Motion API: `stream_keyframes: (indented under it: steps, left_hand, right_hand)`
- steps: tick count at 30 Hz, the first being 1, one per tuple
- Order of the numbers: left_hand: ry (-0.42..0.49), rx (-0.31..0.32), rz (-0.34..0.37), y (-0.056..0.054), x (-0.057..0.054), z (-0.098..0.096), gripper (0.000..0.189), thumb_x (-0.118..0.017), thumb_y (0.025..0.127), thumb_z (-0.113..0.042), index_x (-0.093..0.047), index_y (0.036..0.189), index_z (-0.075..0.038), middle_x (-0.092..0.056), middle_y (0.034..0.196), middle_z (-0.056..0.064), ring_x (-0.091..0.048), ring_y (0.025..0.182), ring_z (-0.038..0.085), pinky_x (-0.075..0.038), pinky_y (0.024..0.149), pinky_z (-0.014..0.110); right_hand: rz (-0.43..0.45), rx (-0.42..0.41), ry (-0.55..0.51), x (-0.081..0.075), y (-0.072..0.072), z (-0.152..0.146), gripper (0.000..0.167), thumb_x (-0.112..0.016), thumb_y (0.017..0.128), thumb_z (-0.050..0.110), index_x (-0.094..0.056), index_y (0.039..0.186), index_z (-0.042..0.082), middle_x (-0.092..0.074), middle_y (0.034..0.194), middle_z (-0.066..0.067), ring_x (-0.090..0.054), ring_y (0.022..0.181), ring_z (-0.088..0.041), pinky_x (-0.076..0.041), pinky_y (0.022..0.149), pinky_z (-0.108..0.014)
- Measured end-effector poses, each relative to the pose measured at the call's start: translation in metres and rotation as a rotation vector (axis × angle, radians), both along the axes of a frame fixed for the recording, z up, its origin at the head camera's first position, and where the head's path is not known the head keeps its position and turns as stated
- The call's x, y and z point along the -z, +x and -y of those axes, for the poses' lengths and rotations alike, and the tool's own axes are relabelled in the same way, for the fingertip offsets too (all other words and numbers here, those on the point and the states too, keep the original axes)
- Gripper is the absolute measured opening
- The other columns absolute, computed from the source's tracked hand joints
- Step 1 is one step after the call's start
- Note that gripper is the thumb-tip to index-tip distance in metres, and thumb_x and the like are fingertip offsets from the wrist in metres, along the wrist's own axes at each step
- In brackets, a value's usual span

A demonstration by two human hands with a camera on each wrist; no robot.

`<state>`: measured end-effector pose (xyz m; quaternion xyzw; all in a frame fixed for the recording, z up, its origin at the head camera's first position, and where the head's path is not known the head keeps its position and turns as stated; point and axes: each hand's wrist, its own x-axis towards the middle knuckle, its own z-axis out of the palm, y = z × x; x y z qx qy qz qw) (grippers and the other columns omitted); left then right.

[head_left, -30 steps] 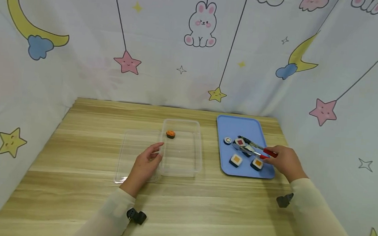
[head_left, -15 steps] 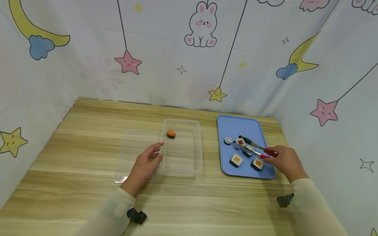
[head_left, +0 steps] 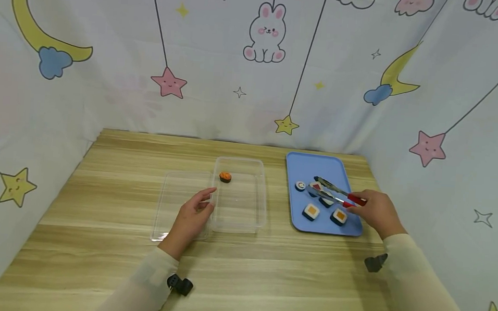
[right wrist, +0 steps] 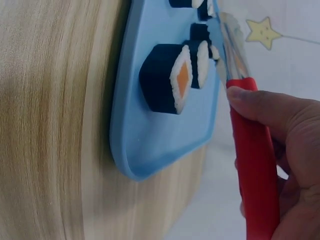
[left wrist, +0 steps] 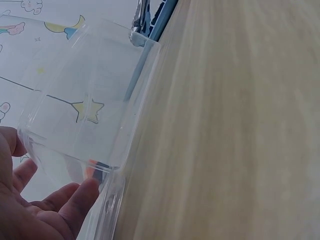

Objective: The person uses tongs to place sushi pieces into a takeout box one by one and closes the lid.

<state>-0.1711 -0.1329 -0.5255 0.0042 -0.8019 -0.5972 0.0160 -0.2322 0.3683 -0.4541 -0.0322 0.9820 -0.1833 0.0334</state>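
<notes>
My right hand (head_left: 377,215) grips red-handled metal tongs (right wrist: 255,170), thumb along the handle in the right wrist view. Their arms stand apart over the blue tray (head_left: 315,165), with a toy sushi roll with a red centre (head_left: 315,186) between the tips. Another sushi roll (head_left: 326,202) lies partly hidden under the near arm. My left hand (head_left: 190,219) touches the left side of a clear plastic box (head_left: 264,200), fingers loosely bent, one fingertip at the rim. Inside the box, at its back left, sits an orange-topped sushi piece (head_left: 225,177).
Two orange-centred sushi rolls, one in front (head_left: 311,212) and one at the right (head_left: 338,216), lie on the tray beside a smiley-faced roll (head_left: 300,186). A clear lid (head_left: 177,194) lies left of the box. A patterned curtain (head_left: 213,114) rises behind the wooden table (head_left: 249,276).
The right hand and tongs have risen slightly, and the tong tips stand a little wider apart. My left hand, the box and the sushi pieces stay where they were.
</notes>
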Motion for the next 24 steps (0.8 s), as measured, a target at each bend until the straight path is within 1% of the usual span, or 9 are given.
stream_keyframes:
  steps: [6,12,16,21,24]
  left_hand:
    - [0.002,0.001,0.003,-0.001,0.001,0.0,0.044,-0.064,0.101,-0.014,-0.06,0.146,-0.015,-0.059,0.143,0.02,-0.064,0.122,0.035,-0.049,0.103,0.055]
    - [0.006,-0.002,-0.007,0.0,0.001,0.0,0.044,-0.064,0.101,-0.014,-0.061,0.145,-0.015,-0.06,0.142,0.021,-0.064,0.122,0.036,-0.049,0.103,0.055]
    - [0.005,-0.002,-0.006,0.0,0.002,0.001,0.044,-0.064,0.101,-0.014,-0.061,0.145,-0.015,-0.06,0.142,0.02,-0.064,0.122,0.035,-0.049,0.104,0.055]
    - [0.0,0.003,-0.013,-0.001,0.004,0.002,0.044,-0.064,0.102,-0.014,-0.06,0.146,-0.016,-0.06,0.143,0.02,-0.065,0.122,0.034,-0.049,0.103,0.055]
    - [0.006,0.007,-0.019,-0.001,0.004,0.002,0.044,-0.064,0.102,-0.014,-0.06,0.146,-0.015,-0.06,0.143,0.019,-0.065,0.121,0.034,-0.05,0.103,0.055]
  right_hand:
    - [-0.032,-0.005,-0.027,-0.006,-0.002,0.006,0.056,-0.085,0.088,0.029,-0.069,0.133,0.0,-0.07,0.118,-0.023,-0.061,0.097,-0.036,-0.055,0.082,-0.051]
    - [-0.066,-0.049,-0.043,-0.025,-0.014,0.025,0.056,-0.085,0.088,0.033,-0.07,0.133,0.004,-0.07,0.116,-0.022,-0.061,0.097,-0.035,-0.056,0.079,-0.049]
    - [-0.086,-0.097,-0.074,-0.036,-0.023,0.05,0.054,-0.085,0.087,0.031,-0.07,0.133,0.006,-0.07,0.115,-0.02,-0.062,0.099,-0.035,-0.056,0.08,-0.049]
    - [-0.108,-0.198,-0.064,-0.044,-0.032,0.095,0.053,-0.087,0.086,0.031,-0.072,0.133,0.01,-0.071,0.12,-0.015,-0.065,0.098,-0.032,-0.057,0.079,-0.047]
    - [-0.081,-0.252,-0.067,-0.048,-0.035,0.127,0.052,-0.087,0.086,0.032,-0.073,0.133,0.015,-0.072,0.121,-0.01,-0.066,0.097,-0.028,-0.057,0.078,-0.044]
